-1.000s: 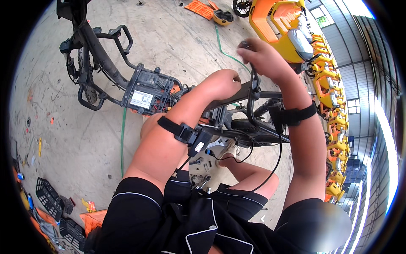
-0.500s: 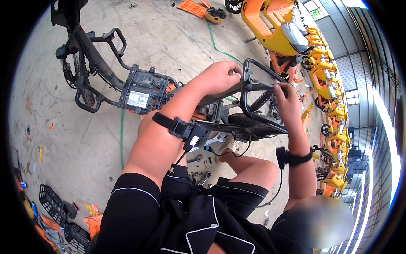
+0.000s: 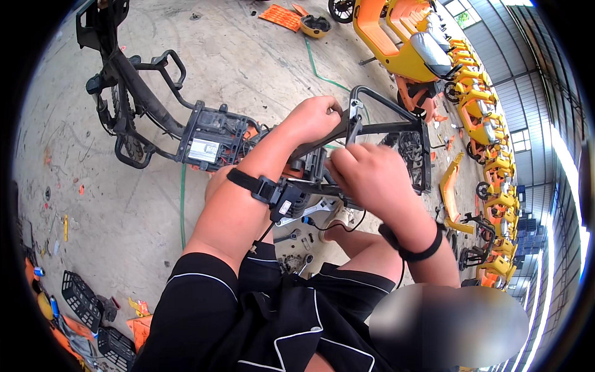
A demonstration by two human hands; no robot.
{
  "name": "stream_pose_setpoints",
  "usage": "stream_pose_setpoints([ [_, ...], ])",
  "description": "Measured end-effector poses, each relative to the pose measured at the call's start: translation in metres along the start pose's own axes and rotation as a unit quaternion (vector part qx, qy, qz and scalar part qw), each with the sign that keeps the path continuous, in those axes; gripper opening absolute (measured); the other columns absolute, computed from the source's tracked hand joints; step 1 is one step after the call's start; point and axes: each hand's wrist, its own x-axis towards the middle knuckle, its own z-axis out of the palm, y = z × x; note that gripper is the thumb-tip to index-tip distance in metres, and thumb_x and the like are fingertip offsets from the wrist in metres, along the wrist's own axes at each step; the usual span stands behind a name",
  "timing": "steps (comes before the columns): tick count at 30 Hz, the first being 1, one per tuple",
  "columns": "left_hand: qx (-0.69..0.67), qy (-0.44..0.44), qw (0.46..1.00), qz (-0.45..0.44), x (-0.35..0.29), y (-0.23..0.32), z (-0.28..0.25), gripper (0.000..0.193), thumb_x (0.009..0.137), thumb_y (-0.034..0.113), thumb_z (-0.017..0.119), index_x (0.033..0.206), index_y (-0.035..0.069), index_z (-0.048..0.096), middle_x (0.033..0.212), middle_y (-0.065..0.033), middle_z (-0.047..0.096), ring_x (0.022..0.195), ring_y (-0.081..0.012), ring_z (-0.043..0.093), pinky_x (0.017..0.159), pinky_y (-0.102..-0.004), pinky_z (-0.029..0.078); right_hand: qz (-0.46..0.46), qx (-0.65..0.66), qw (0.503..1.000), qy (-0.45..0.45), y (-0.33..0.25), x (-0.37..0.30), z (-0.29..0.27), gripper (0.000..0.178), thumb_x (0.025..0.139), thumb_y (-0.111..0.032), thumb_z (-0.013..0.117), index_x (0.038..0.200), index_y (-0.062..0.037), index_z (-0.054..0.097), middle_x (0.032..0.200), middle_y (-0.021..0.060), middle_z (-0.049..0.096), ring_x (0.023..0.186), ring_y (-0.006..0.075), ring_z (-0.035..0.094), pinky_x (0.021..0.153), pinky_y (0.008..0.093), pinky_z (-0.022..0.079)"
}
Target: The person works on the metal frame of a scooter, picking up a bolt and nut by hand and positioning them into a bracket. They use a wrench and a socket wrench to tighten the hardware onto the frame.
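Note:
A stripped scooter frame (image 3: pixel 152 102) stands in front of me, with a black rear rack (image 3: pixel 387 102) on its right side. My right hand (image 3: pixel 370 177) is a fist around a metal wrench (image 3: pixel 354 130). The wrench runs up from the fist to the corner of the rack, where its head meets the bracket; the lower end is hidden in the hand. Just left of that corner, my left hand (image 3: pixel 319 118) rests on the frame with curled fingers. Whatever it grips is hidden.
An adjustable wrench (image 3: pixel 310 211) and a ratchet (image 3: pixel 304 261) lie on the floor between my legs. Yellow scooters (image 3: pixel 406 53) line the right side. A green hose (image 3: pixel 183 211) crosses the floor. Black plastic baskets (image 3: pixel 80 297) lie at lower left, a yellow helmet (image 3: pixel 316 26) at the back.
My right hand has swung from the rack's right side down and left, turning the wrench from nearly level to nearly upright. My left hand has shifted slightly left and down.

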Motion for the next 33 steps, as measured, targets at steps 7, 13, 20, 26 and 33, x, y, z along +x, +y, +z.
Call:
stream_pose_setpoints([
  [7,-0.016,0.036,0.978,0.206,0.012,-0.033,0.009,0.032,0.087,0.017,0.065,0.116,0.006,0.067,0.111,-0.0134,0.070,0.103,-0.0240,0.066,0.089,-0.0374,0.051,0.021,0.126,0.983,-0.130,0.044,0.117,0.002,0.032,0.089,-0.034,0.064,0.088,-0.0021,0.068,0.081,0.0196,0.069,0.079,0.0393,0.067,0.072,0.0480,0.054],
  [13,0.048,-0.035,0.998,-0.032,0.003,0.007,-0.012,0.031,0.085,0.019,0.057,0.108,0.005,0.072,0.104,-0.0205,0.070,0.099,-0.0337,0.067,0.089,-0.0391,0.051,0.160,0.203,0.964,-0.061,0.117,0.136,0.033,0.042,0.089,-0.037,0.066,0.100,0.0038,0.067,0.080,0.0203,0.065,0.074,0.0337,0.064,0.073,0.0414,0.051],
  [20,0.047,-0.062,0.997,-0.006,0.008,0.002,-0.008,0.034,0.085,0.019,0.057,0.112,0.005,0.071,0.105,-0.0201,0.070,0.098,-0.0311,0.067,0.088,-0.0374,0.051,0.401,0.355,0.841,0.078,0.167,0.060,0.068,0.038,0.086,-0.030,0.070,0.101,0.0045,0.065,0.077,0.0088,0.065,0.065,0.0142,0.061,0.064,0.0298,0.049],
  [26,0.066,-0.050,0.997,0.005,0.004,0.003,-0.006,0.035,0.085,0.018,0.056,0.113,0.003,0.070,0.101,-0.0198,0.071,0.092,-0.0290,0.068,0.085,-0.0365,0.052,0.475,0.400,0.761,0.188,0.124,-0.022,0.056,0.032,0.094,-0.030,0.069,0.097,0.0017,0.064,0.072,0.0007,0.058,0.061,0.0074,0.051,0.057,0.0254,0.043],
  [33,0.077,-0.047,0.996,-0.004,-0.009,0.007,-0.013,0.034,0.084,0.017,0.055,0.112,0.003,0.070,0.098,-0.0198,0.071,0.090,-0.0295,0.069,0.083,-0.0368,0.053,0.330,0.138,0.908,0.216,0.040,-0.071,0.042,0.018,0.100,-0.015,0.057,0.111,-0.0034,0.064,0.086,0.0136,0.065,0.077,0.0273,0.063,0.068,0.0352,0.048],
])
